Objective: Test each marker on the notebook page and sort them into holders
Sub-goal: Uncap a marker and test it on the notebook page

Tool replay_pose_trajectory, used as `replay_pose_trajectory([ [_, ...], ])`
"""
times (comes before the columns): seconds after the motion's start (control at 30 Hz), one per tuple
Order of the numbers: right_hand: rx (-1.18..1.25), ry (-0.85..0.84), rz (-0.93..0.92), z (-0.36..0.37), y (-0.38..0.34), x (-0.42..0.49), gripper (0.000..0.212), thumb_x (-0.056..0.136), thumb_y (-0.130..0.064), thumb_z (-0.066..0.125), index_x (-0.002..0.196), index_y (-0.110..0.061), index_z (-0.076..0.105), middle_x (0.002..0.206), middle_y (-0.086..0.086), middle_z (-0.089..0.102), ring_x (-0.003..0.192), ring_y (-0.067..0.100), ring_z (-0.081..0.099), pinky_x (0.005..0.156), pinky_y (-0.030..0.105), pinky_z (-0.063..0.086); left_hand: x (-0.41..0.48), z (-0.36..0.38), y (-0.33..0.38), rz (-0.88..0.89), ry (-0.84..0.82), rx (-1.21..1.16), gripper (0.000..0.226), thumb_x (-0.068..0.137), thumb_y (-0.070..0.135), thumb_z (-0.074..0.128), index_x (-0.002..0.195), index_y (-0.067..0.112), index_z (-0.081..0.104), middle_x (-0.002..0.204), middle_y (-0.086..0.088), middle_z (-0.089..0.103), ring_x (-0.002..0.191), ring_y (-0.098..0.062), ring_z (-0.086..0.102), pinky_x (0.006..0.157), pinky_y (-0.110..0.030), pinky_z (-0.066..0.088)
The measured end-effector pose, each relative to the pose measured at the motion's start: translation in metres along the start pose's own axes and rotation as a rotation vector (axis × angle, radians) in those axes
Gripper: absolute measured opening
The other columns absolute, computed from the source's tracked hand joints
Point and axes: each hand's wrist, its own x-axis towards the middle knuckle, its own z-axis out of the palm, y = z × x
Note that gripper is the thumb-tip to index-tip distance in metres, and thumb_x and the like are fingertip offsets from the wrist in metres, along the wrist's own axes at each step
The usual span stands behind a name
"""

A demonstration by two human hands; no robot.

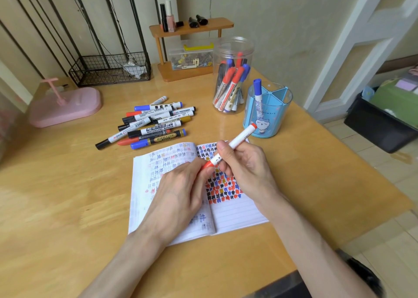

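Observation:
An open lined notebook (237,211) lies at the table's middle, its pages full of red, blue, black and yellow test marks. My right hand (244,168) grips a white marker with red ends (239,139) by its barrel above the right page. My left hand (178,196) pinches that marker's red cap end (207,164). Several loose markers (153,123) lie in a pile behind the notebook. A clear jar (233,76) holds several red and blue markers. A blue partitioned holder (267,112) holds one blue-capped marker (257,94).
A pink stand (65,107) sits at the left. A wire basket (108,71) and a wooden shelf (192,28) with small bottles and a box of clips stand at the back. The table's right edge runs past the blue holder.

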Motion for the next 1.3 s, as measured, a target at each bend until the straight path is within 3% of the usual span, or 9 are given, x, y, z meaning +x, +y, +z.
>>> replay_pose_trajectory([
  [0.33,-0.01,-0.03,-0.026,-0.001,0.001,0.001,0.035,0.102,-0.025,0.062,0.088,0.006,0.065,0.067,0.006,0.06,0.064,0.011,0.056,0.064,0.023,0.047,0.002,-0.005,0.002,-0.053,-0.059,-0.163,0.03,0.11,0.037,0.046,0.091,0.019,0.059,0.061,0.002,0.048,0.059,-0.023,0.047,0.058,-0.034,0.039],
  [0.6,0.101,-0.094,0.053,0.004,0.0,-0.002,0.025,0.096,-0.032,0.066,0.09,-0.008,0.07,0.068,0.008,0.06,0.06,0.016,0.052,0.057,0.023,0.043,0.0,-0.003,-0.006,0.002,0.056,0.086,0.018,0.108,0.037,0.051,0.119,0.027,0.062,0.097,0.012,0.066,0.086,-0.013,0.062,0.073,-0.034,0.049],
  [0.7,0.114,0.022,0.036,0.004,0.001,-0.001,0.028,0.093,-0.031,0.07,0.09,-0.003,0.072,0.066,0.008,0.061,0.059,0.015,0.053,0.057,0.022,0.045,0.0,-0.002,-0.002,-0.004,0.13,0.155,0.028,0.104,0.044,0.056,0.126,0.026,0.062,0.091,0.01,0.069,0.075,-0.012,0.061,0.064,-0.03,0.048],
  [0.83,0.13,0.036,0.026,0.005,0.002,-0.003,0.026,0.094,-0.026,0.071,0.091,0.0,0.07,0.065,0.009,0.061,0.058,0.014,0.053,0.056,0.019,0.046,0.001,-0.001,0.0,0.065,0.139,0.256,0.028,0.109,0.045,0.048,0.116,0.022,0.062,0.083,0.005,0.066,0.07,-0.019,0.062,0.058,-0.034,0.047],
  [1.0,0.102,0.007,0.046,0.004,0.001,-0.003,0.025,0.096,-0.025,0.071,0.079,-0.007,0.07,0.066,0.01,0.063,0.058,0.014,0.055,0.057,0.02,0.046,0.001,-0.003,0.003,0.077,0.111,0.305,0.029,0.109,0.042,0.048,0.122,0.02,0.061,0.087,0.005,0.066,0.069,-0.02,0.063,0.053,-0.033,0.044],
  [1.1,0.101,-0.01,0.047,0.002,-0.001,-0.003,0.03,0.098,-0.025,0.069,0.078,-0.002,0.068,0.065,0.01,0.062,0.058,0.015,0.055,0.057,0.021,0.046,0.0,-0.003,0.005,0.088,0.083,0.34,0.028,0.112,0.038,0.038,0.104,0.02,0.057,0.08,0.007,0.059,0.062,-0.021,0.058,0.048,-0.032,0.038],
  [1.3,0.061,-0.022,0.004,0.001,0.0,-0.001,0.02,0.099,-0.016,0.067,0.081,-0.008,0.068,0.061,0.004,0.06,0.056,0.012,0.053,0.055,0.019,0.044,0.002,-0.001,0.005,-0.025,0.014,0.025,0.031,0.11,0.042,0.04,0.093,0.023,0.056,0.063,0.003,0.053,0.061,-0.023,0.052,0.058,-0.035,0.039],
])
